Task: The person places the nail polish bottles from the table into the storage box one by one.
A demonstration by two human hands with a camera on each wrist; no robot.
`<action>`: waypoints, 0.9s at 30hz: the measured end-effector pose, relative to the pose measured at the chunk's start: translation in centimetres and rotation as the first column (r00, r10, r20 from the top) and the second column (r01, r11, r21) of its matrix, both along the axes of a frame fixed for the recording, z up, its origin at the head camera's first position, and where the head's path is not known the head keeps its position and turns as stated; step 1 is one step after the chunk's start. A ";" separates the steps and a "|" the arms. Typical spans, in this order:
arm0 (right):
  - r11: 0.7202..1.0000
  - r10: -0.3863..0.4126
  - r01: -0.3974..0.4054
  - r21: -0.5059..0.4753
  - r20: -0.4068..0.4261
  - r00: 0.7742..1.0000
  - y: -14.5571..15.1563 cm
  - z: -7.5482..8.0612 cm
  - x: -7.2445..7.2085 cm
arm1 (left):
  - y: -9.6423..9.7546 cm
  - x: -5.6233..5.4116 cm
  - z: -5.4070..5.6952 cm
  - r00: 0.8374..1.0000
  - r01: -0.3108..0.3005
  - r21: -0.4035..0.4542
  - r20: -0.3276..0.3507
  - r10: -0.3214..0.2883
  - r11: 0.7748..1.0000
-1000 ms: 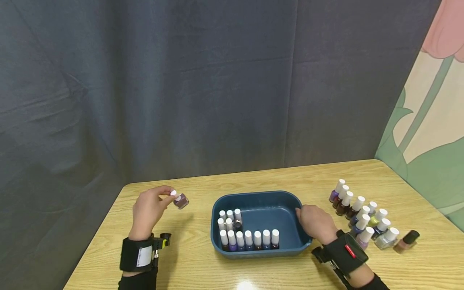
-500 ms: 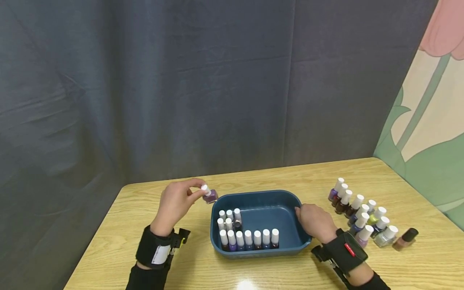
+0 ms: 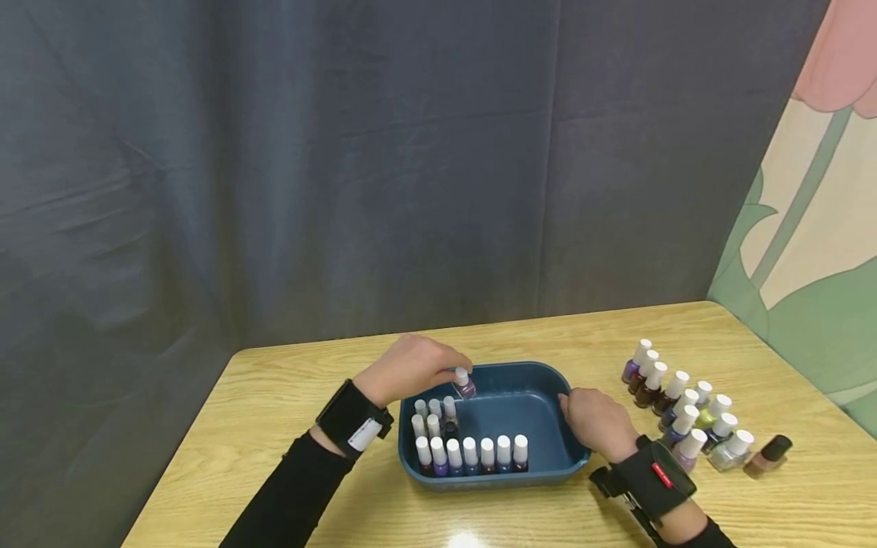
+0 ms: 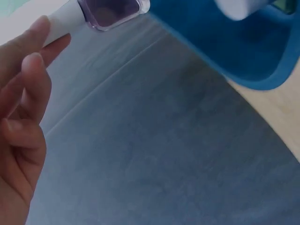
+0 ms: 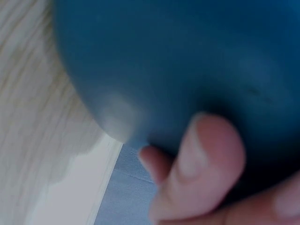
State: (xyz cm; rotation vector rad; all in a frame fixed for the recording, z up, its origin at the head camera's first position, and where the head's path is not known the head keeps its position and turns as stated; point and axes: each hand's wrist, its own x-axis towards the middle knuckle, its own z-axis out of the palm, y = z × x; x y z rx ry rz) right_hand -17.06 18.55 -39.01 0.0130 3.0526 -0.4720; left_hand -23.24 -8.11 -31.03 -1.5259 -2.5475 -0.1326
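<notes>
My left hand point(image 3: 411, 369) pinches a purple nail polish bottle point(image 3: 465, 388) by its white cap, tilted, over the back left part of the blue tray point(image 3: 495, 482). In the left wrist view the purple bottle point(image 4: 112, 10) is cut off by the top edge. With thumb and fingers my right hand point(image 3: 597, 420) grips the tray's right rim; the right wrist view shows the thumb point(image 5: 197, 164) against the blue wall. White-capped nail polish bottles point(image 3: 470, 454) stand in a row along the tray's front, and several more point(image 3: 434, 425) fill its left end, with one black cap point(image 3: 450, 431) among them.
Right of the tray, several white-capped nail polish bottles point(image 3: 656, 374) stand in slanting rows on the wooden table point(image 3: 274, 426). A black-capped bottle point(image 3: 769, 457) is at their right end. A dark curtain point(image 3: 384, 152) hangs behind the table.
My left hand has carried the purple nail polish bottle rightward from the table's left side to over the tray. My right hand stays on the tray's rim.
</notes>
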 end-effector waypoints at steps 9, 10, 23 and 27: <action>1.000 0.001 -0.001 0.001 -0.020 1.000 0.1 -0.2 -0.1 | 1.1 -0.5 -2.1 0.996 0.013 -0.132 0.089 -0.001 0.991; 1.000 -0.002 0.002 0.000 -0.017 1.000 0.1 -0.2 -0.1 | 1.1 -0.5 -2.3 0.996 0.020 -0.137 0.093 -0.007 0.990; 1.000 -0.007 0.007 -0.001 -0.007 1.000 0.0 -0.2 -0.1 | 1.1 -1.1 -4.1 0.992 0.034 -0.157 0.126 -0.014 0.987; 1.000 -0.006 0.006 -0.005 -0.003 1.000 0.0 -0.2 -0.1 | 1.2 -1.1 -4.3 0.991 0.022 -0.170 0.133 0.000 0.985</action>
